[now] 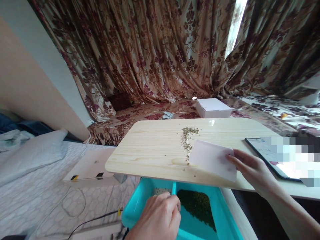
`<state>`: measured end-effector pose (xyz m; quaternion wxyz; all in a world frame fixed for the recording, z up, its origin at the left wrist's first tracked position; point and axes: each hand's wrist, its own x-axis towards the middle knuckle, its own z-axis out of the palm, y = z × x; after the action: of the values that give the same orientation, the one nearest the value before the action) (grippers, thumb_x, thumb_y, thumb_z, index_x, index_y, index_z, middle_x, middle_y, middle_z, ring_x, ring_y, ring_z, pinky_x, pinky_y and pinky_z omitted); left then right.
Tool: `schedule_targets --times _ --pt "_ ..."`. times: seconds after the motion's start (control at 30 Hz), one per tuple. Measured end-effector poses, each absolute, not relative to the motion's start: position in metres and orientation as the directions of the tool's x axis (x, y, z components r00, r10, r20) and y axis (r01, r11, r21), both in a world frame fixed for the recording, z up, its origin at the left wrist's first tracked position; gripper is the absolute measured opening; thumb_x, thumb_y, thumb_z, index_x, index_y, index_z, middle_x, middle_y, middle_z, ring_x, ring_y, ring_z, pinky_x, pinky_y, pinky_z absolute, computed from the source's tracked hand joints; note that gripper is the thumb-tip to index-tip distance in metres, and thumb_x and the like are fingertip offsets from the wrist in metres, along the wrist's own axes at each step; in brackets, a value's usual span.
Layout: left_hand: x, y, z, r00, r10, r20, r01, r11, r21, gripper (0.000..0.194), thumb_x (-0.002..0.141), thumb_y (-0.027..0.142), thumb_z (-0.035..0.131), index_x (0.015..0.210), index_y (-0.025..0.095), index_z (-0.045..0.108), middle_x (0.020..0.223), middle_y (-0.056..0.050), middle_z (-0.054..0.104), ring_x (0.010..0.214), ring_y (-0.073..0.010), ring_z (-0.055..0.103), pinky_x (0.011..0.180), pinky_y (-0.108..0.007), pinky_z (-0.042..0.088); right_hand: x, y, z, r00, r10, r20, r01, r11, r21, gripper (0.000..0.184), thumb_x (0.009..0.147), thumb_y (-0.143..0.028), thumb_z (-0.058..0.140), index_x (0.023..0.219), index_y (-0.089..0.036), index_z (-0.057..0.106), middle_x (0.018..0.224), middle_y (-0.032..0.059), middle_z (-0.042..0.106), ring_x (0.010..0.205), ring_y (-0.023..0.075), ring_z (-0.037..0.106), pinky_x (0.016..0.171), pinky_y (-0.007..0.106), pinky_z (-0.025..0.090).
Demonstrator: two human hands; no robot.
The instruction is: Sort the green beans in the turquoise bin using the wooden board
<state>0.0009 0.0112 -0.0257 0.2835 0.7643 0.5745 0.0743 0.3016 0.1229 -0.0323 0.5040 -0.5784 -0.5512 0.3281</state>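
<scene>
The left hand [162,213] is positioned, fingers curled, over the divided turquoise tray [135,205]; whether it grips anything cannot be determined. Loose green grains [187,131] lie on the wood-grain tabletop [150,143] beside a white sheet [210,158], which is clamped between thumb and fingers of the right hand [251,166].

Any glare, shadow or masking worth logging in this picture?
Head view: light washes out the curtain gap; a glare spot sits on the tabletop; pixelated blocks mask part of the tablet; soft shading shows on the white paper near the right hand.
</scene>
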Motion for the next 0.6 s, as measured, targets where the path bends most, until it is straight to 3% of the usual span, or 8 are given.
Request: schedule_targets --times 0.33,0.6 --pt "-0.0016 0.0114 -0.0263 0.336 0.923 -0.188 0.826 -0.192 0.53 0.025 0.096 0.012 0.041 0.091 0.024 0.063 0.096 -0.002 0.069 0.098 -0.0219 0.066 0.088 -0.03 0.043 0.2944 0.1219 -0.028 0.14 0.972 0.186 0.368 0.124 -0.922 0.035 0.061 -0.061 0.079 0.065 -0.027 0.07 0.074 0.0064 0.078 0.071 0.0258 0.073 0.063 0.034 0.061" --pt "-0.0048 0.0107 -0.0281 0.324 0.928 -0.184 0.824 -0.182 0.536 0.026 0.097 0.013 0.041 0.092 0.024 0.063 0.097 -0.002 0.069 0.1 -0.0222 0.065 0.09 -0.03 0.043 0.2945 0.1156 -0.024 0.163 0.972 0.172 0.318 0.113 -0.941 0.024 0.058 -0.052 0.081 0.066 -0.03 0.074 0.073 0.0062 0.08 0.07 0.0275 0.073 0.062 0.034 0.061"
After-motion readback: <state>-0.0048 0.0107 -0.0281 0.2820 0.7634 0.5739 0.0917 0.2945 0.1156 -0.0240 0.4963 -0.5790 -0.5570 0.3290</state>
